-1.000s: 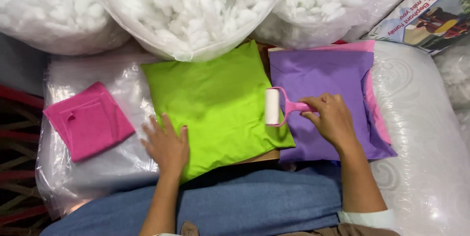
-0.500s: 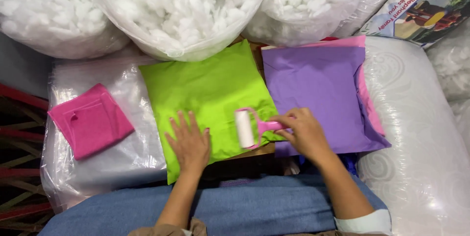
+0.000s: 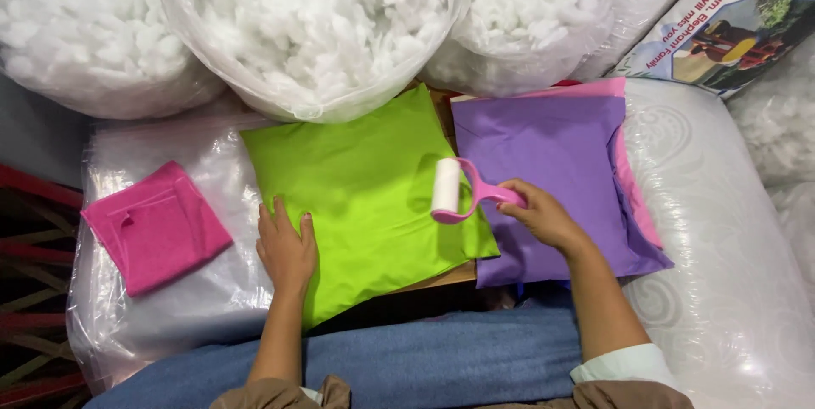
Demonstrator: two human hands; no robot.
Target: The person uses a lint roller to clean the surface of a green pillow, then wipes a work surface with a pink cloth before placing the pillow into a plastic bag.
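A green cushion cover (image 3: 365, 197) is shown spread flat on the work surface in front of the person, pinned at its lower-left part by the open, flat left hand (image 3: 286, 248), while the right hand (image 3: 543, 215) is clenched around the pink handle of a lint roller (image 3: 448, 190) whose white roll rests on the cover's right-hand part. Progress over the green cover cannot be judged, since no lint can be made out on it. 1 purple cover (image 3: 543, 180) lies just beside it on the right over a pink one, and 1 folded pink cover (image 3: 153, 226) is set apart on the left.
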